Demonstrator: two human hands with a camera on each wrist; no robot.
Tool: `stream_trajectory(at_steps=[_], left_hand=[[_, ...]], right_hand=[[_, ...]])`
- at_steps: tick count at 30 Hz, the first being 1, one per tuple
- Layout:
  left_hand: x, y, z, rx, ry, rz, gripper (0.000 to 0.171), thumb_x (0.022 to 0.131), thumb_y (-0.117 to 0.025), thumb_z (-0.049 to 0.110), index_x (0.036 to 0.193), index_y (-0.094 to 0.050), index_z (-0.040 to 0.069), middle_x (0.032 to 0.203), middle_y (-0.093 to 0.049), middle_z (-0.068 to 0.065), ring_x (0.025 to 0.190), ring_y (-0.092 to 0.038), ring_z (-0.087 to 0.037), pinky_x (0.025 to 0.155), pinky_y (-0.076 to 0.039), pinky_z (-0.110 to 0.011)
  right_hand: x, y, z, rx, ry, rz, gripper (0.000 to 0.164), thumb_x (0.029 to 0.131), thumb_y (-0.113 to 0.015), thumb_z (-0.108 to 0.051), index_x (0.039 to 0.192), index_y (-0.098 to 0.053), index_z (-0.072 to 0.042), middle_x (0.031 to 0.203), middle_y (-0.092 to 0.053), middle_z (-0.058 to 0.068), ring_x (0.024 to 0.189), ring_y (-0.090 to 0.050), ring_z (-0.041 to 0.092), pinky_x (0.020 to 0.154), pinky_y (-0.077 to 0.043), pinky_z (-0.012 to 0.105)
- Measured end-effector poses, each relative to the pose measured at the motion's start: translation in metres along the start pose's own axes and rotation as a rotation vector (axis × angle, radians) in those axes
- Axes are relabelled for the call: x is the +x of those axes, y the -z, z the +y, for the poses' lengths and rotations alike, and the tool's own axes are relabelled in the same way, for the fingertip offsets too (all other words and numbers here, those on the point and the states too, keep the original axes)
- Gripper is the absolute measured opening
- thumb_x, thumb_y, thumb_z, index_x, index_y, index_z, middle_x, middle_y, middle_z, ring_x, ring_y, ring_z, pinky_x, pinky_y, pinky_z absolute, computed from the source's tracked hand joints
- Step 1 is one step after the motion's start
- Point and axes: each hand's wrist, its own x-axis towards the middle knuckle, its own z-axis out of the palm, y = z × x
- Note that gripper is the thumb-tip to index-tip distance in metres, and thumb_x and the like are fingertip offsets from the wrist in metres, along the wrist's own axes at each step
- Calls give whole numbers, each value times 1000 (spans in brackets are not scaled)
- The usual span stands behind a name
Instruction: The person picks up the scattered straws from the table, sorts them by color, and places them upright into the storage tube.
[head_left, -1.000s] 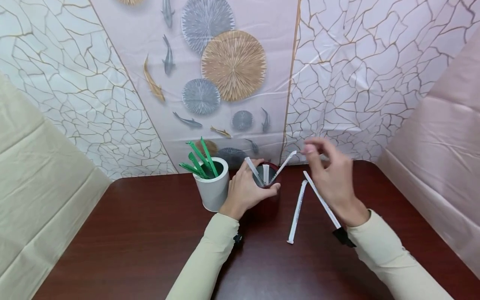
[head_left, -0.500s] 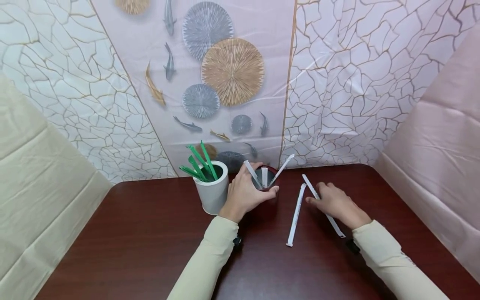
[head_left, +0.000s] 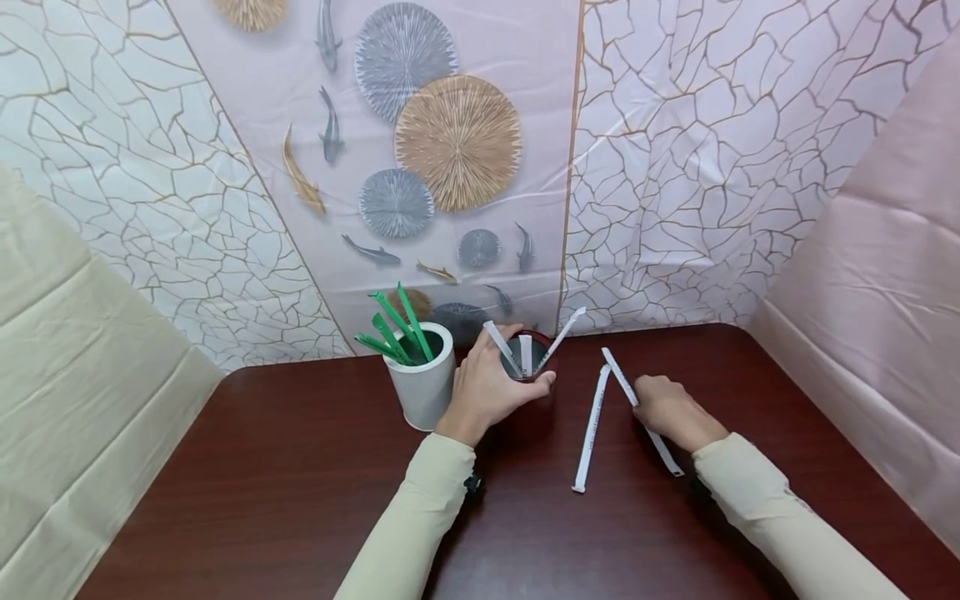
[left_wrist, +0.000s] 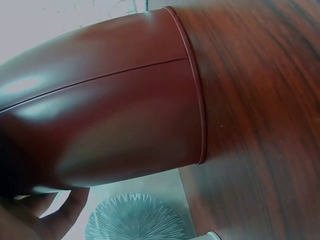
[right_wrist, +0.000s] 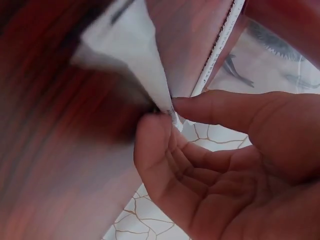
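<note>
My left hand grips a dark red cup that stands on the table, fingers round its far side and thumb at the near rim. Inside it lean 3 white paper-wrapped straws. To the right, my right hand pinches another wrapped straw around its middle, low over the table. In the right wrist view, thumb and fingertips meet on this straw's white wrapper. A second loose wrapped straw lies just left of it, their far ends close together.
A white cup holding several green-wrapped sticks stands left of the red cup. Behind the dark wooden table hangs a patterned cloth; plain pale cloth closes the sides.
My right hand has come down from beside the red cup to the right-hand loose straw and now pinches it. The left hand keeps its hold on the red cup.
</note>
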Motion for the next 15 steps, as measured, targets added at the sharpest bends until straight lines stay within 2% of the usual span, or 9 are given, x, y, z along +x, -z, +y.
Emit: stream_trajectory(at_steps=[5, 8, 11, 12, 15], left_hand=[[-1, -1, 0, 1, 17, 0, 81, 72, -79, 68, 143, -63, 34, 140, -60, 5, 106, -69, -24, 78, -55, -43], [-1, -2, 1, -2, 20, -8, 81, 72, -79, 69, 144, -62, 35, 140, -59, 6, 104, -69, -24, 77, -55, -42], [-1, -3, 1, -5, 11, -6, 81, 72, -79, 69, 143, -62, 35, 139, -59, 6, 102, -69, -23, 76, -55, -41], [-1, -3, 1, -7, 8, 0, 80, 72, -79, 69, 143, -62, 35, 138, -60, 6, 101, -69, -23, 75, -55, -41], [-1, 0, -1, -8, -5, 21, 79, 72, -80, 68, 141, -63, 34, 136, -60, 6, 99, -69, -22, 74, -55, -40]], right_hand=[[7, -6, 8, 58, 3, -51, 15, 88, -67, -8, 76, -58, -5, 68, -59, 9, 58, -60, 23, 56, -51, 38], [5, -3, 12, 156, -23, -106, 20, 90, -66, -10, 73, -58, -5, 64, -58, 7, 52, -62, 19, 53, -54, 34], [-1, 10, 6, 299, -36, -126, 18, 95, -63, -7, 79, -57, -1, 70, -59, 9, 57, -66, 18, 56, -60, 35], [-7, 19, -3, 357, -50, -124, 15, 96, -64, -4, 84, -57, 2, 75, -60, 12, 61, -67, 20, 59, -62, 36], [-16, 42, -22, 489, 23, -77, 9, 99, -60, 1, 98, -53, 6, 86, -61, 16, 68, -69, 21, 64, -63, 37]])
